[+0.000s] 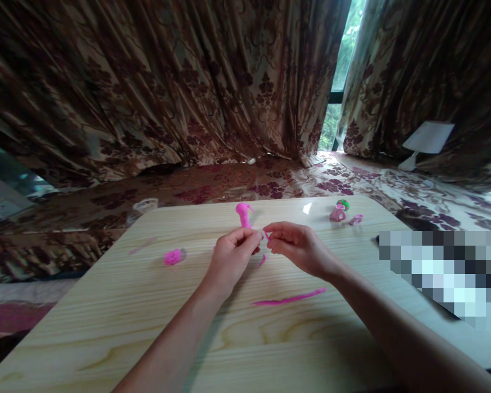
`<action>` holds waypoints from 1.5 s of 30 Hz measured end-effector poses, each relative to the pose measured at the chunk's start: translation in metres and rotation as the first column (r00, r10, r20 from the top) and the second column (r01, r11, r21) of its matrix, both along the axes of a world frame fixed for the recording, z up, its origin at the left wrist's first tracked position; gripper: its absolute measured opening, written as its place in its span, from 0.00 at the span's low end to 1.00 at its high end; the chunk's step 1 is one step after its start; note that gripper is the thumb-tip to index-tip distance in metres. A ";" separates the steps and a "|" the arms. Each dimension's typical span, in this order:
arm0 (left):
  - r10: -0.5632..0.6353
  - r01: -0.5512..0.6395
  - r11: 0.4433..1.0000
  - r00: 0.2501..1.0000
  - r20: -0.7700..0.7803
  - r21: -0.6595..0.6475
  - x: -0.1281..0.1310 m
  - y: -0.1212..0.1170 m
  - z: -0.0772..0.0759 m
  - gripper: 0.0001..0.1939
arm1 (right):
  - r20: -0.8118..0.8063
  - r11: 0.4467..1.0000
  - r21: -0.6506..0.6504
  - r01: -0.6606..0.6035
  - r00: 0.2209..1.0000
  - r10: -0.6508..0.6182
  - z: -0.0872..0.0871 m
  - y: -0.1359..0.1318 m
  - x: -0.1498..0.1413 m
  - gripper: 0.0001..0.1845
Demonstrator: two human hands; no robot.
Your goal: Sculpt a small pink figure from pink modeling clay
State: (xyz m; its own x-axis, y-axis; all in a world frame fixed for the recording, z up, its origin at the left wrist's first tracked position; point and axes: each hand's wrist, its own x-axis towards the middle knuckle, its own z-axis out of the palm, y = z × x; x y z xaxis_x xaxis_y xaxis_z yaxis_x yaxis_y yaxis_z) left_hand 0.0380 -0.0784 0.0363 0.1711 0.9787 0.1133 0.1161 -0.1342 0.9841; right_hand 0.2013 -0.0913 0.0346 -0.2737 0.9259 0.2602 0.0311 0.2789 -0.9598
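Bare forearms (180,333) over wood-grain table (139,305), right hand (300,245) pinching thin, soft-looking pink strand (267,236), left hand (233,254) closed, contents unclear

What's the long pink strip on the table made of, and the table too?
The long pink strip looks like soft modelling clay, dull, with uneven edges. The pale table seems smooth wood or wood-look laminate: it shows wavy grain.

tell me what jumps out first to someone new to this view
The bright pink figure likely draws the eye first, near the table's far edge, just beyond the two hands. Next come the long pink strip lying nearer the camera and the pink lump to the left. Behind everything hang big patterned curtains.
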 end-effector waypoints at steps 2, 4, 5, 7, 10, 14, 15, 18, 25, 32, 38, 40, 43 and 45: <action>-0.004 0.005 1.000 0.999 0.035 -0.018 0.000 0.000 0.001 0.15 | -0.017 1.000 0.009 0.001 1.000 -0.001 -0.001 0.001 0.000 0.14; -0.015 0.016 1.000 0.999 0.035 -0.010 0.002 0.000 0.001 0.15 | -0.030 1.000 0.025 -0.012 0.999 0.013 -0.002 0.001 -0.001 0.13; -0.022 0.022 1.000 0.999 0.026 -0.001 0.002 0.000 0.001 0.15 | -0.034 0.999 0.033 -0.026 0.999 0.027 -0.002 0.001 -0.001 0.13; -0.033 0.033 0.999 0.999 0.011 0.005 0.004 0.000 0.001 0.14 | -0.040 0.997 0.043 -0.057 0.997 0.059 -0.002 0.001 -0.003 0.13; -0.047 0.048 0.999 0.999 0.026 -0.016 0.005 0.000 0.001 0.13 | -0.037 0.997 0.039 -0.067 0.997 0.069 -0.003 0.000 -0.004 0.14; -0.042 0.050 0.997 0.991 0.123 -0.061 0.003 0.000 0.002 0.11 | -0.021 1.000 0.020 -0.020 1.000 0.020 -0.001 -0.001 -0.001 0.19; -0.033 0.044 0.997 0.987 0.154 -0.071 0.003 0.000 0.002 0.11 | -0.019 1.000 0.012 -0.008 1.000 0.008 0.000 -0.001 -0.001 0.20; 0.005 0.019 0.995 0.970 0.244 -0.095 0.000 0.001 0.002 0.11 | -0.010 1.000 -0.005 0.031 0.999 -0.031 0.004 0.000 0.002 0.22; 0.119 -0.115 0.993 0.954 0.275 -0.028 -0.018 0.014 0.034 0.11 | 0.078 0.985 0.087 0.150 0.985 -0.157 -0.004 0.008 0.010 0.18; 0.248 -0.258 0.950 0.966 0.072 0.178 -0.041 0.068 0.078 0.12 | 0.059 0.949 0.132 0.287 0.953 -0.296 -0.008 0.018 0.015 0.14; 0.117 -0.120 0.985 0.993 0.029 0.126 -0.031 0.095 0.074 0.14 | 0.039 0.896 0.298 0.328 0.934 -0.355 0.036 0.064 0.001 0.13; 0.103 -0.111 0.987 0.992 0.073 0.112 -0.028 0.101 0.072 0.15 | 0.006 0.929 0.225 0.294 0.953 -0.303 0.050 0.085 -0.009 0.16; 0.121 -0.135 0.987 0.982 0.145 0.089 -0.029 0.109 0.070 0.16 | -0.026 0.976 0.086 0.201 0.979 -0.200 0.058 0.110 -0.023 0.16; 0.138 -0.155 0.985 0.972 0.192 0.075 -0.032 0.112 0.067 0.15 | -0.068 0.995 -0.005 0.102 0.992 -0.102 0.056 0.122 -0.031 0.16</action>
